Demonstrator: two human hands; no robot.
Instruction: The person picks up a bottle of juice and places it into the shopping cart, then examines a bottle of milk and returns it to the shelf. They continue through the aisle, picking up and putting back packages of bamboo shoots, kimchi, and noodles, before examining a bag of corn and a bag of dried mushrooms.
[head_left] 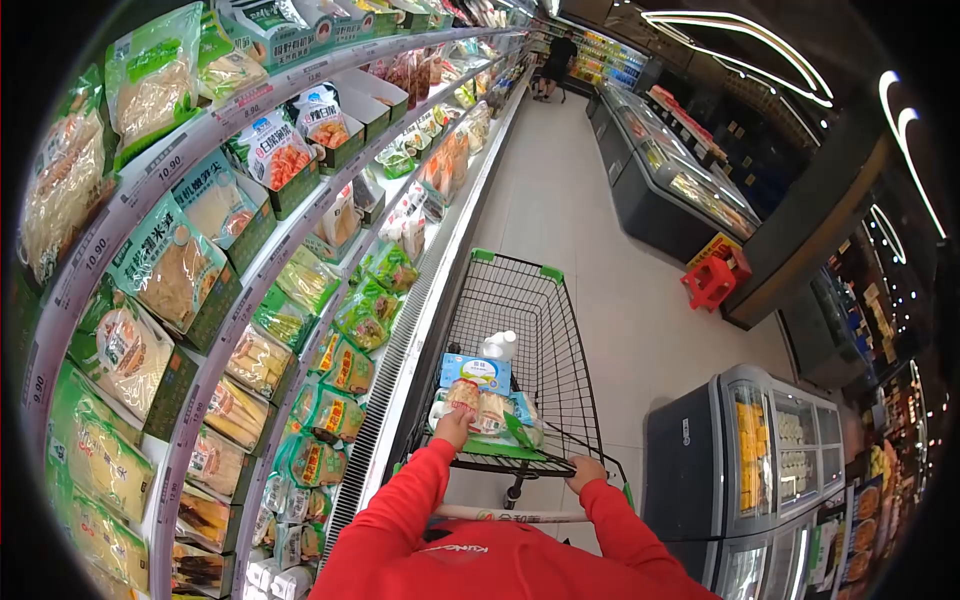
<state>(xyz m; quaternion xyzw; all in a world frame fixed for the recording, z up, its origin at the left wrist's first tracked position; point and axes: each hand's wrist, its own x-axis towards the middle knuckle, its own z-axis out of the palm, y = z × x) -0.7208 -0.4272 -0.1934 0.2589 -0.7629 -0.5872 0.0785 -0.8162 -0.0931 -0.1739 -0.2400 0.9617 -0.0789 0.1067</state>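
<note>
In front of me stands a black wire shopping cart (575, 365) with green corners. My left hand (453, 428) reaches over its near end, its fingers closed on a small clear food packet (463, 394) with red edging and pale contents. What exactly is inside is too small to make out. My right hand (587, 472) is wrapped around the cart's near right rim. Below the left hand's packet lie other bagged foods (495, 412) in the basket. A blue and white box (478, 372) and a white bottle (499, 346) are just beyond.
Refrigerated shelves (300, 190) full of packaged foods run along the left, close beside the cart. A tiled aisle (540, 170) leads ahead to a person (560, 62). On the right are a long freezer (665, 170), a red stool (709, 283) by a pillar, and a glass-fronted cooler (745, 450).
</note>
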